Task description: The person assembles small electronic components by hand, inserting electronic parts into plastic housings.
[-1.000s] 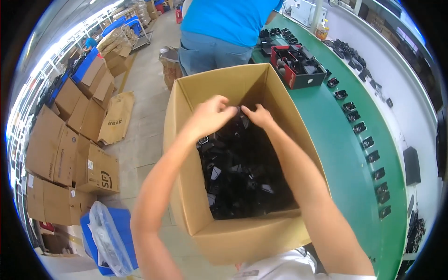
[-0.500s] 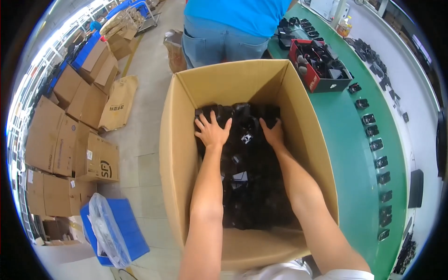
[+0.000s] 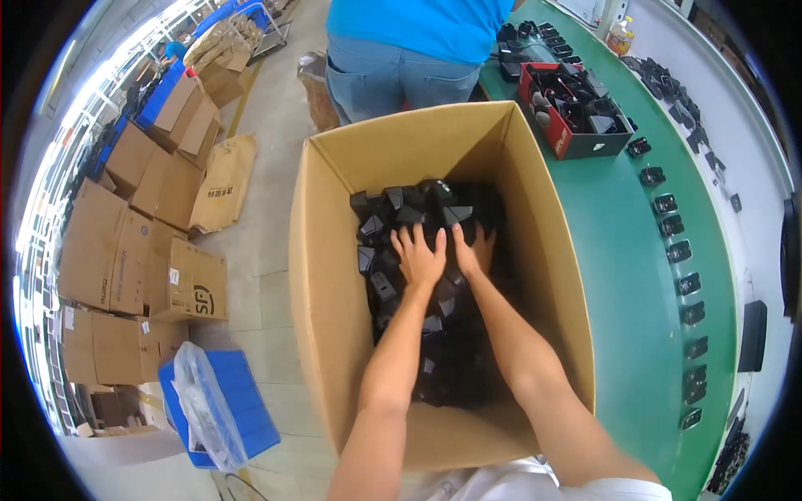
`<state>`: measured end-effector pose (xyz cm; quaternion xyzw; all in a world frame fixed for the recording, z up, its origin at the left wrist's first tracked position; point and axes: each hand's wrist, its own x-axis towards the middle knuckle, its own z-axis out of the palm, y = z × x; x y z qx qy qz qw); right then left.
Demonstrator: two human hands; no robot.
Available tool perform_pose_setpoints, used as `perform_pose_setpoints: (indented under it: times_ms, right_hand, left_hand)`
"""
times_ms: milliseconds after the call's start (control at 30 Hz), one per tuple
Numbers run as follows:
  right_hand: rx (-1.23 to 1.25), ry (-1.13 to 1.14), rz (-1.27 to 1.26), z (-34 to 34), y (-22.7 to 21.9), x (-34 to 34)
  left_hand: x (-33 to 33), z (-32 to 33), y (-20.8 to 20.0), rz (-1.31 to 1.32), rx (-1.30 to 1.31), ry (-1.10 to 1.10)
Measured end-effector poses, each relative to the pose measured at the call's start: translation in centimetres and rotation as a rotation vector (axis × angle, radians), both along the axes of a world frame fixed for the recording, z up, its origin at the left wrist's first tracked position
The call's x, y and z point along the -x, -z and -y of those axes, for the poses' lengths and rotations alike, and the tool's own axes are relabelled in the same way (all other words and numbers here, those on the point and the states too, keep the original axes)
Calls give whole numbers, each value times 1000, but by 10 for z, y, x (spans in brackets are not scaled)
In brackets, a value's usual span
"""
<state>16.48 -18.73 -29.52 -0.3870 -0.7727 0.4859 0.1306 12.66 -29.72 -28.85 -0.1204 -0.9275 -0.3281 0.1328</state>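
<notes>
A tall open cardboard box (image 3: 330, 334) stands in front of me, its lower part filled with a heap of black plastic pieces (image 3: 384, 285). Both my arms reach down into it. My left hand (image 3: 420, 260) rests on the heap near the middle, its fingers spread and gripping nothing I can see. Close beside it on the right, my right hand (image 3: 474, 253) lies against the pieces with the fingers apart; some fingertips are hard to make out in the dark. The pieces lie at mixed angles, some showing shiny flat faces.
Right of the box runs a green table (image 3: 618, 317) with a row of small black devices (image 3: 679, 251) and a red and black carton (image 3: 585, 146) of parts. A person in blue (image 3: 409, 50) stands just beyond. Cardboard boxes (image 3: 117, 250) and a blue bin (image 3: 242, 401) line the left.
My hands have drawn together toward the middle of the heap and nearer to me. The black pieces have shifted, and more of them show at the far left of the box.
</notes>
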Motion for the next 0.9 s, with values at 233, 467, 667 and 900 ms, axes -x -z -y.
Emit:
perform_pose_setpoints:
  times_ms: [233,467,667,900]
  right_hand:
    - [30,-19,131,-8,15,1]
    - [38,75,-124,14,-3,-13]
    - [35,81,135,12,-2,-10]
    - [76,151,130,38,-22,-16]
  left_hand:
    - [6,10,-8,250,44,-78]
    - [-8,7,-33,329,-115,7]
    - [7,5,-31,382,-26,12]
    - [6,15,-14,251,-283,56]
